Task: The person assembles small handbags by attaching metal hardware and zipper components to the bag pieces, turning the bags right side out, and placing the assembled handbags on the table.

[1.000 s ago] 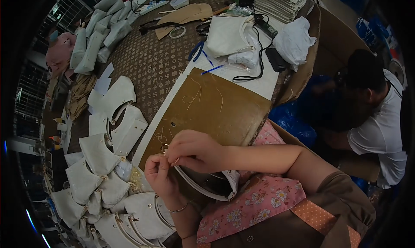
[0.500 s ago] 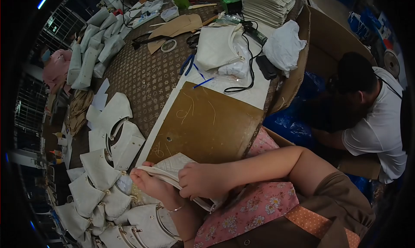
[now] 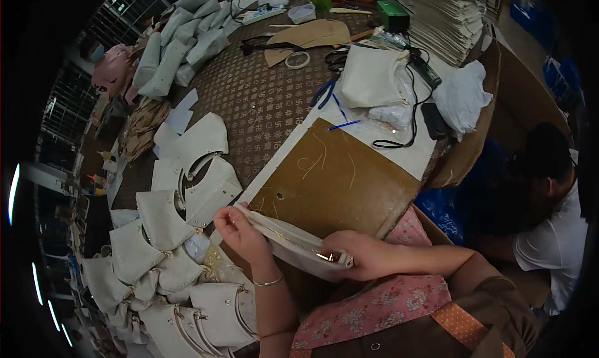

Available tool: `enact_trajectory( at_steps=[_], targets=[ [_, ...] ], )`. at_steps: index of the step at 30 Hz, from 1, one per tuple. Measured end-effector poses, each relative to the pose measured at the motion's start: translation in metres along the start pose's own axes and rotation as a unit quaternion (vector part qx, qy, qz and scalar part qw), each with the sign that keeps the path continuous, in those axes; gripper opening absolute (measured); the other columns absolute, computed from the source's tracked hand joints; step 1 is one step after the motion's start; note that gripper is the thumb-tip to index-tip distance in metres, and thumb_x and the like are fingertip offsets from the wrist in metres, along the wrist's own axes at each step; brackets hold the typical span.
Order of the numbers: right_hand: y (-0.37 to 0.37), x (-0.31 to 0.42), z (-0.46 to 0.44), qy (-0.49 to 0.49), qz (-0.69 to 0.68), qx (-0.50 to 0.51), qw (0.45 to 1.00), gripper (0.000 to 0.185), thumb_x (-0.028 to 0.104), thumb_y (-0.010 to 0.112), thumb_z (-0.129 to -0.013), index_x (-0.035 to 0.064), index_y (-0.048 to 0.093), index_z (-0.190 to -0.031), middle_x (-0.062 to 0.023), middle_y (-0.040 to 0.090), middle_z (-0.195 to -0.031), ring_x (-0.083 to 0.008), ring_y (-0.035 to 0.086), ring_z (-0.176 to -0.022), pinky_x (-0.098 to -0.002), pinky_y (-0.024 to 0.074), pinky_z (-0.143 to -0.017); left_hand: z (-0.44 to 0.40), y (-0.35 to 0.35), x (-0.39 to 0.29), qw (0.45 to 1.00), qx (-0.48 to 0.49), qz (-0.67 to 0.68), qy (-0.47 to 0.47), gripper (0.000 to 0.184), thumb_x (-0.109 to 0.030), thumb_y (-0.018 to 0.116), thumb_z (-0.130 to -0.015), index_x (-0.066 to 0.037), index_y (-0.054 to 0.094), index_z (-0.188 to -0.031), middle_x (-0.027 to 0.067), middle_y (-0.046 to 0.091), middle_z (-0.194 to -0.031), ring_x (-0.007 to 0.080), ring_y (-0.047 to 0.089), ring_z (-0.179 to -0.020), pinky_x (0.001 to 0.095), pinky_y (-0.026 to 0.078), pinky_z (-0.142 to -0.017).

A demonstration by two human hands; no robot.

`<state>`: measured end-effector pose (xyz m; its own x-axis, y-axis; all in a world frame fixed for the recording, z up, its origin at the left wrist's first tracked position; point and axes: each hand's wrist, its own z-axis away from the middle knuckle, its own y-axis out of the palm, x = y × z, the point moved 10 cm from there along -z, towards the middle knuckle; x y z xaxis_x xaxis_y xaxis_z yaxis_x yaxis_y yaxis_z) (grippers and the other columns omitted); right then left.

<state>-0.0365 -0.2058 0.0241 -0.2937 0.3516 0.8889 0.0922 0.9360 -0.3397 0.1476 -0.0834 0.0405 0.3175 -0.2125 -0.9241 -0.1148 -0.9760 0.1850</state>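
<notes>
A white handbag (image 3: 288, 250) is held up over the table's near edge, its gold zipper facing up and running along the top. My left hand (image 3: 242, 234) is closed on the bag's far left end, fingers curled at the rim. At the other end, my right hand (image 3: 357, 255) grips the bag beside a gold zipper pull (image 3: 326, 257). The zipper looks closed along the part I can see. Under the bag lies a brown board (image 3: 337, 171) with loose thread on it.
Several white handbags (image 3: 163, 219) are heaped at left. Another white bag (image 3: 372, 77), blue snips (image 3: 322, 94), a tape roll (image 3: 297, 59) and a black cord lie farther back. A person in a white shirt (image 3: 549, 233) leans by a cardboard box (image 3: 483, 121) at right.
My right hand has moved right, from the bag's middle to its end, and the zipper now shows. The bag has turned and levelled out. My view has shifted left.
</notes>
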Motion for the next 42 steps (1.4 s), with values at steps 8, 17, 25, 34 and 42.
enact_trajectory(
  at_steps=[8,17,25,34,42],
  targets=[
    [-0.163,-0.09,-0.036,0.055,-0.286,-0.428,0.856,0.048,0.004,0.067,-0.082,0.0063,0.041,-0.123,-0.0064,0.053,-0.115,-0.0128,0.053,-0.097,-0.0268,0.0458,-0.081,-0.111,0.001,0.109,0.961,0.098,-0.254,-0.052,0.023,-0.016,0.066,-0.084,-0.005,0.055,-0.102,0.0074,0.054,-0.093,0.0186,0.052,-0.091,0.0325,0.043,-0.083],
    [-0.215,-0.231,-0.051,0.095,-0.267,-0.497,0.82,0.03,0.022,0.048,-0.097,0.0054,0.044,-0.122,-0.0043,0.058,-0.109,-0.0103,0.058,-0.083,-0.0227,0.0469,-0.074,-0.204,-0.001,0.204,0.891,0.119,-0.388,-0.205,0.055,-0.024,0.07,-0.078,-0.004,0.048,-0.125,0.0183,0.049,-0.127,0.0303,0.049,-0.116,0.038,0.041,-0.093],
    [-0.208,-0.225,-0.055,0.114,-0.063,-0.461,0.878,0.013,0.011,0.048,-0.095,0.0014,0.054,-0.102,-0.0065,0.065,-0.086,-0.0109,0.06,-0.074,-0.0246,0.0479,-0.067,-0.227,-0.014,0.213,0.954,0.029,-0.237,-0.183,0.051,-0.012,0.067,-0.083,-0.004,0.049,-0.13,0.0096,0.054,-0.123,0.0209,0.053,-0.111,0.0332,0.042,-0.092],
    [-0.228,-0.139,-0.024,0.073,0.254,-0.522,0.811,0.011,0.0,0.055,-0.082,0.0019,0.059,-0.091,-0.0124,0.063,-0.079,-0.0312,0.059,-0.081,-0.0368,0.0465,-0.073,-0.228,0.036,0.076,0.994,0.085,-0.064,0.015,0.054,-0.003,0.064,-0.084,-0.004,0.044,-0.134,0.0017,0.054,-0.106,0.0097,0.049,-0.088,0.0242,0.041,-0.081],
    [-0.278,-0.166,0.049,0.239,0.336,-0.574,0.707,0.021,-0.001,0.054,-0.074,0.0042,0.059,-0.094,-0.0132,0.062,-0.093,-0.0332,0.056,-0.093,-0.044,0.0417,-0.083,-0.107,0.032,-0.038,0.933,0.204,-0.204,0.213,0.049,0.005,0.05,-0.068,0.0,0.052,-0.117,0.0124,0.054,-0.118,0.0219,0.053,-0.106,0.034,0.044,-0.089]
  ],
)
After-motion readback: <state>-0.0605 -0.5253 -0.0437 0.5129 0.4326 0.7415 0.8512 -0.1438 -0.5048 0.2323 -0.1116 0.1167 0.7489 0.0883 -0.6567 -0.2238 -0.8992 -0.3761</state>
